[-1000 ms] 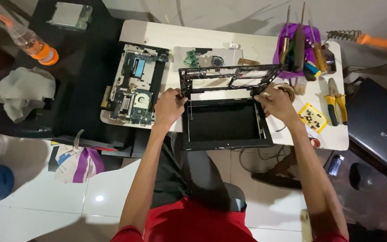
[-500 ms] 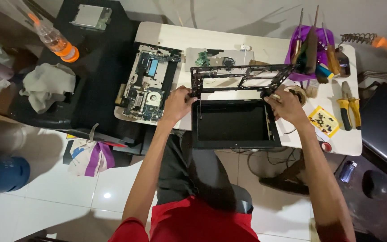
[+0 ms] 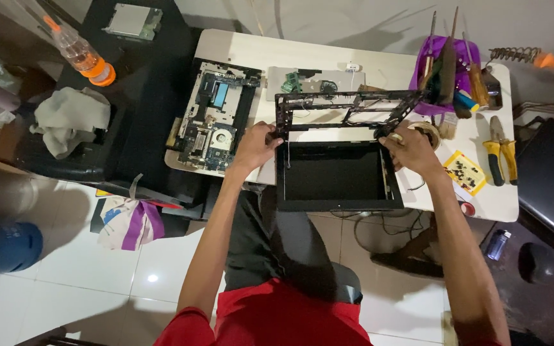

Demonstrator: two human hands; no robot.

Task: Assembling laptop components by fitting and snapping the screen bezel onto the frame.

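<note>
Two hands on a stripped laptop frame (image 3: 347, 109).
Left hand (image 3: 256, 146) and right hand (image 3: 410, 148) each grip a lower corner, seemingly pinched, above the screen panel (image 3: 338, 174) on the white surface (image 3: 238, 48).

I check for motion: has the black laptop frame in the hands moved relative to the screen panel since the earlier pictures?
No. The black frame keeps its place just behind the screen panel; only the camera view shifted.

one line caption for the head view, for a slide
Both hands, left hand and right hand, grip a bare laptop frame above its screen panel.

The person wears a red short-sleeved shirt and dark trousers, with both forearms bare.
</note>
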